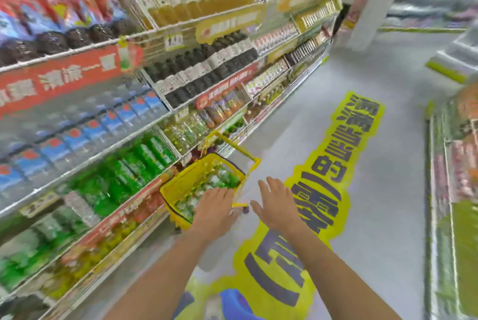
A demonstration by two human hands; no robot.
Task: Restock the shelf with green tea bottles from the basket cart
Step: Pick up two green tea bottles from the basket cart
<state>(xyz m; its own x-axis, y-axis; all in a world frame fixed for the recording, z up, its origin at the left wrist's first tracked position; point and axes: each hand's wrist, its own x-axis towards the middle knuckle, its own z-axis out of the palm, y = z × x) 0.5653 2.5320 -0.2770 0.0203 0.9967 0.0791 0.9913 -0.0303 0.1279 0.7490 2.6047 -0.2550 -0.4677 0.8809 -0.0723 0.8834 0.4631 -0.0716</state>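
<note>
A yellow basket cart (181, 180) stands on the floor beside the shelving, its long handle (238, 149) raised at the far side. Green tea bottles (207, 187) fill it, lying blurred inside. My left hand (214, 206) reaches down over the near right corner of the basket, fingers pointing into the bottles; the blur hides whether it grips one. My right hand (276, 203) hovers just right of the basket with straight spread fingers, holding nothing. Green-labelled bottles (134, 169) stand in a row on the shelf to the left of the basket.
Tall shelving (165, 112) runs along the left, stocked with blue-labelled water, dark drinks and yellow tea. A big yellow floor sticker (323, 190) covers the grey aisle floor. Another display (455, 164) lines the right edge. A blue shoe (235, 304) shows at the bottom.
</note>
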